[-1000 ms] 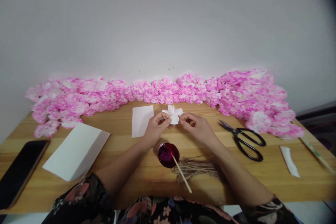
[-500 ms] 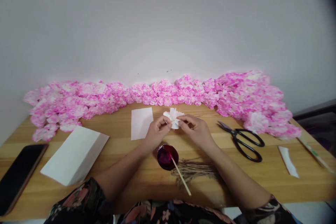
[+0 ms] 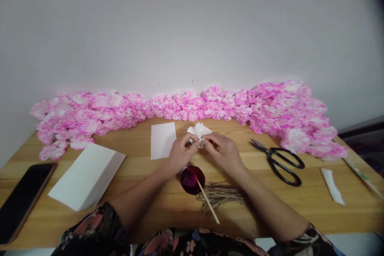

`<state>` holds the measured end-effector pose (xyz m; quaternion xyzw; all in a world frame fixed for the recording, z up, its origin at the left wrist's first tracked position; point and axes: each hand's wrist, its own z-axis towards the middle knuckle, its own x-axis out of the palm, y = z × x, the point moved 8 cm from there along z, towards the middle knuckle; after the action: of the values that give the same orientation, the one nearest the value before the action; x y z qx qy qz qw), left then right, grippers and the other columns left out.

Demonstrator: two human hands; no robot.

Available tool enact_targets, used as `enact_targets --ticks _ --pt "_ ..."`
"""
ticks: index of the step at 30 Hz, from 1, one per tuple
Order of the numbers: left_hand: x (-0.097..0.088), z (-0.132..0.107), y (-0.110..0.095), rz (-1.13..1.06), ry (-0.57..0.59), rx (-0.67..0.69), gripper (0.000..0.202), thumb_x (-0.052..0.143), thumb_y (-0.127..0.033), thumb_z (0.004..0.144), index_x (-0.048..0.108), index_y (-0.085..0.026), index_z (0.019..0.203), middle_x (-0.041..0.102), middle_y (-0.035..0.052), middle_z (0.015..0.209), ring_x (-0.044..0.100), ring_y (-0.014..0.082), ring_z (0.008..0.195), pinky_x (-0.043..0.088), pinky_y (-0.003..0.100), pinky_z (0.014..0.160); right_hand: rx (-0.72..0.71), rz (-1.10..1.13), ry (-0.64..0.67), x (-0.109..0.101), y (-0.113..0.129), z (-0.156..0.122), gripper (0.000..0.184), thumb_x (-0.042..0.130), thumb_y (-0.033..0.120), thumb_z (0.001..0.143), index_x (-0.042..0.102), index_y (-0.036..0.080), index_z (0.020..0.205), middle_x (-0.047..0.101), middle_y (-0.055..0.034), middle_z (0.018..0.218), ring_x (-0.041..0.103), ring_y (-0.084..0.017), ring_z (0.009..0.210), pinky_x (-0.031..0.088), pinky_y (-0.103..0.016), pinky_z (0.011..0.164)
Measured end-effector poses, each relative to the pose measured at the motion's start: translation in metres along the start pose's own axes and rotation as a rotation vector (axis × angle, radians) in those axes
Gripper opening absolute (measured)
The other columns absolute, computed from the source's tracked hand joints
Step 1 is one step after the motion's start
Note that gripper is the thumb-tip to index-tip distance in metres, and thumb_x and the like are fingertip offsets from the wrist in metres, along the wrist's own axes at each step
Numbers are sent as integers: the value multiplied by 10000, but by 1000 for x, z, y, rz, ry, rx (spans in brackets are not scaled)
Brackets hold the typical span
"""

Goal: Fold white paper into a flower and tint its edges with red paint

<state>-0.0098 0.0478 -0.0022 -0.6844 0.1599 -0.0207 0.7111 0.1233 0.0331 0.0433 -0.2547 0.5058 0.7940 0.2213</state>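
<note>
Above the wooden table, a white paper flower (image 3: 199, 129) with ruffled petals is held between my two hands. My left hand (image 3: 181, 150) pinches its lower left side between thumb and fingers. On its right side, my right hand (image 3: 223, 151) grips the petals the same way; the fingertips nearly meet at the flower's near edge. Just below my hands stands a small cup of dark magenta liquid (image 3: 189, 181) with a wooden stick (image 3: 210, 205) leaning in it. A bundle of thin brown twine strands (image 3: 223, 194) lies beside the cup, partly behind my right forearm.
Pink and white paper flowers (image 3: 192, 106) line the back of the table (image 3: 144, 196). White paper sheets (image 3: 163, 140) lie left of my hands, near a white box-like block (image 3: 82, 176) and a phone (image 3: 25, 198). Black-handled scissors (image 3: 277, 161), a white strip (image 3: 332, 186) and a pale stick (image 3: 363, 178) lie right.
The flower's petals stand up more and look more gathered than before. My fingers have shifted slightly around it, and the whole view has moved a little.
</note>
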Motion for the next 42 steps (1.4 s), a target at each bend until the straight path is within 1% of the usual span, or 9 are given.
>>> enact_targets --ticks 6,10,14,23,26,30,36,39,42 --pt "4 3 4 -210 42 -65 170 591 -324 805 524 -168 800 596 -12 719 575 107 652 448 225 657 206 202 30 6 -18 0 187 548 276 859 705 182 820 719 -18 767 629 -154 668 440 -241 600" --pt "-1 1 -1 36 -6 -47 151 607 -311 796 538 -183 837 557 -43 657 488 89 564 368 204 559 109 102 39 6 -4 -1 176 546 253 869 710 193 863 717 -24 790 619 -153 680 428 -249 619" --pt "-5 0 -6 195 -25 35 161 532 -335 857 579 -184 822 543 -40 629 471 98 561 347 216 560 33 32 52 6 4 -2 178 528 230 883 704 203 883 707 -27 788 613 -158 691 429 -263 637" --pt "-9 3 5 7 -71 -11 178 537 -322 852 568 -166 772 548 -27 663 518 102 585 417 219 599 166 101 12 5 -19 1 161 555 263 860 701 195 866 718 -28 811 635 -166 695 472 -269 631" --pt "-7 0 0 77 -58 18 169 532 -315 855 583 -165 795 595 -14 723 534 104 618 418 219 619 60 -14 -20 0 -7 1 200 599 278 842 691 178 989 702 -68 881 634 -184 746 493 -295 669" --pt "-1 -3 -8 175 -30 38 167 524 -315 852 592 -169 808 607 -11 720 529 107 621 400 220 614 -122 -129 -57 -3 9 -1 185 548 212 876 689 182 992 699 -79 865 640 -206 812 506 -324 742" --pt "-1 -3 -15 271 -49 69 132 533 -298 831 596 -182 830 605 -17 692 520 116 607 379 229 599 -209 -143 -42 2 14 -5 239 485 199 918 696 201 1029 709 -93 902 647 -212 849 520 -341 757" --pt "-2 -2 -13 231 -48 86 153 506 -295 851 595 -179 806 591 -15 683 514 115 611 379 228 603 -180 -87 -46 3 12 -4 236 502 210 911 708 201 1027 719 -97 913 652 -213 857 521 -345 769" --pt "-4 0 -6 91 -54 50 187 517 -328 856 583 -174 773 576 -16 679 511 112 619 392 220 606 -38 37 -49 3 -2 0 213 540 224 881 725 221 986 734 -72 932 663 -201 843 519 -335 772"
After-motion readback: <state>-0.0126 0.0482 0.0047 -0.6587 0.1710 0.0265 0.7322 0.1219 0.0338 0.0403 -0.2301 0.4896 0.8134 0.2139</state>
